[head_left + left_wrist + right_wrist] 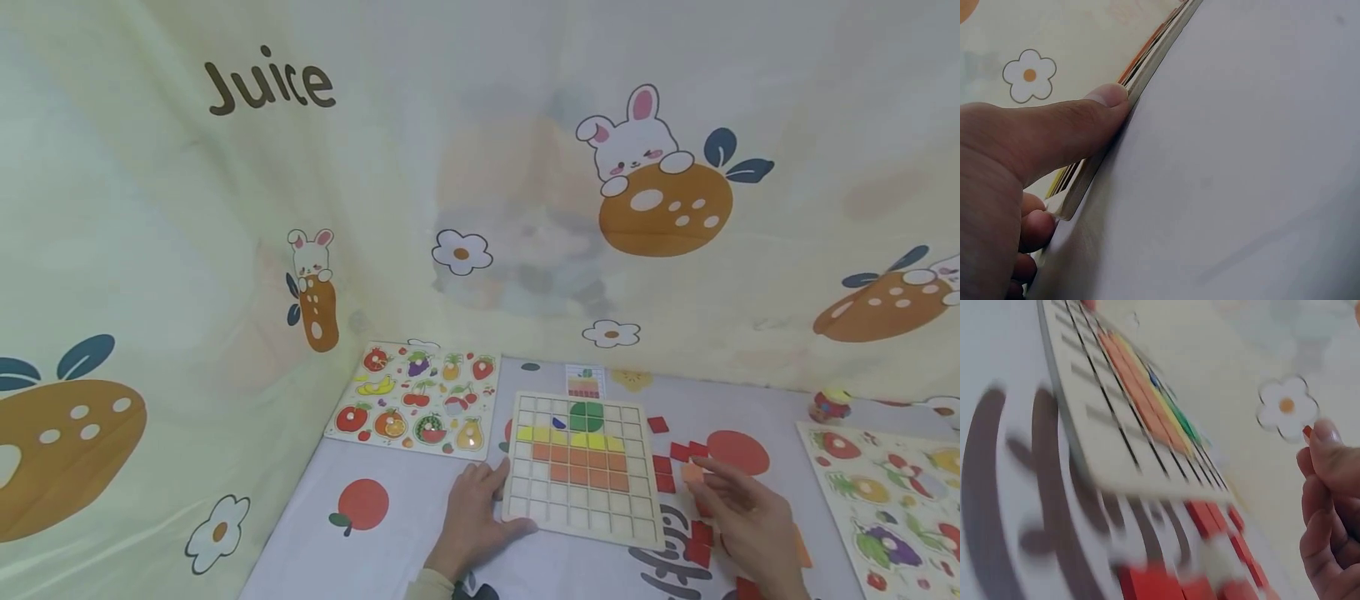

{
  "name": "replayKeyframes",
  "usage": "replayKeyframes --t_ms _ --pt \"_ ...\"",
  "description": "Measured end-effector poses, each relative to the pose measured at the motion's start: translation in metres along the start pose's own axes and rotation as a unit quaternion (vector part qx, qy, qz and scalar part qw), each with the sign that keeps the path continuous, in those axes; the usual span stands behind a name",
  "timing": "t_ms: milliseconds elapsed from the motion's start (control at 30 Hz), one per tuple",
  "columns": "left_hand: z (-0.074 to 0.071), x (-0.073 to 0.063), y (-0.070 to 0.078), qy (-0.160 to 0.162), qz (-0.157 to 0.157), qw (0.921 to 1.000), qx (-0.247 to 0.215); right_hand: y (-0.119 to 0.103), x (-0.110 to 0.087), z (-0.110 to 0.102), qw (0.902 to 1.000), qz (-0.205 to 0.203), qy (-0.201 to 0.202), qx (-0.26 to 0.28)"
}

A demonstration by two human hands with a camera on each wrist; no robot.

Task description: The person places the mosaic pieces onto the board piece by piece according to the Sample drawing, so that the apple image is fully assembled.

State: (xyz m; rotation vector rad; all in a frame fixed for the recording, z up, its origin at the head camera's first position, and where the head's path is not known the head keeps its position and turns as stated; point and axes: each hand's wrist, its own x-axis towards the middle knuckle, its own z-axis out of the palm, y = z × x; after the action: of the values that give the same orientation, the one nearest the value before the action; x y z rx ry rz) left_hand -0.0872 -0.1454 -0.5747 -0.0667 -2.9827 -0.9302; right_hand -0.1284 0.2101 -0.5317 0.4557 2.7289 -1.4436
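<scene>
A wooden grid board (528, 492) lies on the table, holding rows of orange tiles (588, 477), a yellow row, a dark green patch and a small blue piece. My left hand (476, 508) grips its near-left corner, with the thumb (1094, 103) along the near edge and fingers at the left side. To the right of the board, my right hand (753, 508) pinches a small orange square tile (692, 473) between thumb and fingertips. In the right wrist view only a sliver of that tile (1307, 432) shows. Loose red tiles (663, 475) lie under and beside this hand.
Behind the board stands a small pattern card (585, 380). A fruit puzzle board (416, 400) lies at the back left, another fruit puzzle (892, 500) at the right edge. A small red-and-yellow figure (831, 405) sits near the back wall. Printed cloth covers table and walls.
</scene>
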Motion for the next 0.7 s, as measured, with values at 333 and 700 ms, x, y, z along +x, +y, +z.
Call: replayKeyframes --t_ms 333,700 --pt "0.002 0.002 -0.002 0.001 -0.003 1.0000 0.004 -0.041 0.004 0.062 0.9883 -0.147 -0.033 0.024" --pt "0.001 0.002 0.000 -0.005 -0.010 0.9999 0.003 -0.071 0.004 0.112 0.9777 -0.156 -0.140 -0.001"
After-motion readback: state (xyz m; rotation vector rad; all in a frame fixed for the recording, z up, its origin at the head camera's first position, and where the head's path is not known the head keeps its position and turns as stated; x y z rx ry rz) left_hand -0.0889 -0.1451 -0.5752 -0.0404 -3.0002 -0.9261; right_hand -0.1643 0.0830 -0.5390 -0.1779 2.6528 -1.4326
